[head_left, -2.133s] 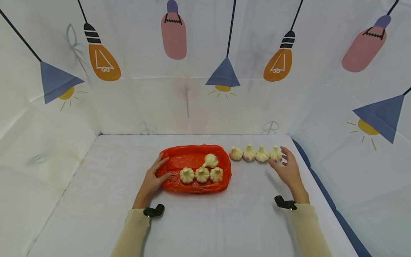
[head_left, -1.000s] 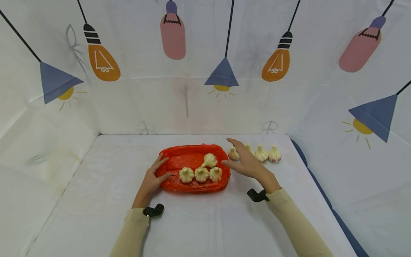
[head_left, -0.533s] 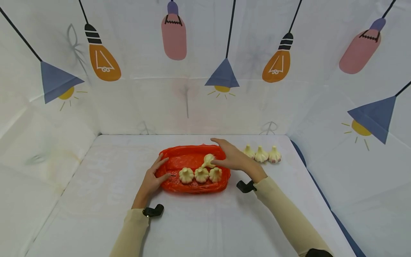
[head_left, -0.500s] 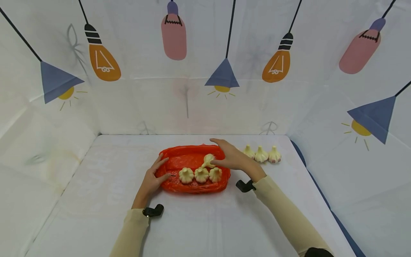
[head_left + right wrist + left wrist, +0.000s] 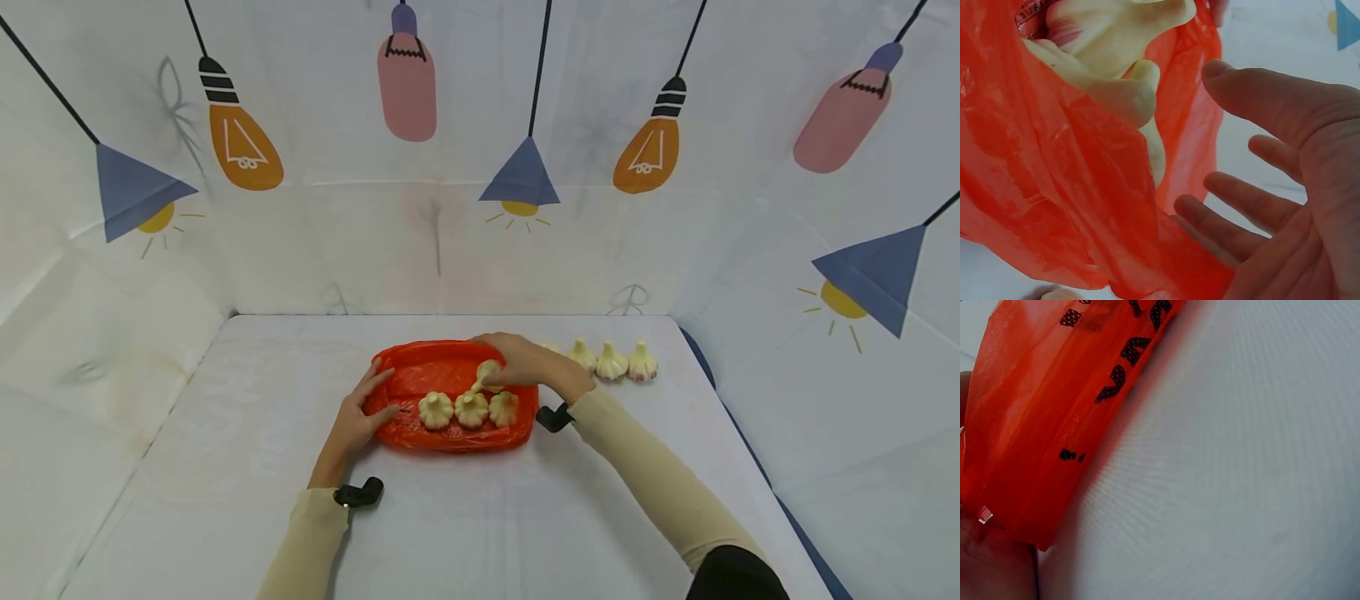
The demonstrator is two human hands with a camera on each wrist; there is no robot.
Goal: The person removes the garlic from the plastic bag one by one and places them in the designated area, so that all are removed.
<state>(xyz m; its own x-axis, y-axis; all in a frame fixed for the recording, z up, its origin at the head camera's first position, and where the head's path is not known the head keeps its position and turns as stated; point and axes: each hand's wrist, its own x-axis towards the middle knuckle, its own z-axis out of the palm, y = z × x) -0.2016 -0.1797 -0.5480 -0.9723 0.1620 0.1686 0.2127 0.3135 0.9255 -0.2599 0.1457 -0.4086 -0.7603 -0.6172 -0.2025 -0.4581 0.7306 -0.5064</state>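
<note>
A low tray [image 5: 457,440] covered in red plastic stands mid-table. My left hand [image 5: 358,417] holds its left end, thumb over the near part and fingers along the rim; the left wrist view shows printed red plastic [image 5: 1041,431] beside that hand. Inside, three garlic bulbs [image 5: 472,410] line the near side, and another garlic bulb [image 5: 489,372] lies behind them on its side. My right hand [image 5: 528,362] spans the tray's right end, thumb beside that bulb. In the right wrist view its fingers [image 5: 1241,197] are spread against the red plastic, with garlic [image 5: 1094,37] beyond.
Right of the tray runs a row of garlic bulbs [image 5: 611,361]; the leftmost bulb [image 5: 551,347] is mostly hidden behind my right hand. White cloth walls [image 5: 435,250] with printed lamps enclose the table's back and sides.
My right hand has left the far end of the garlic row, travelled left, and come down over the tray's right end. The left hand and the tray have stayed put.
</note>
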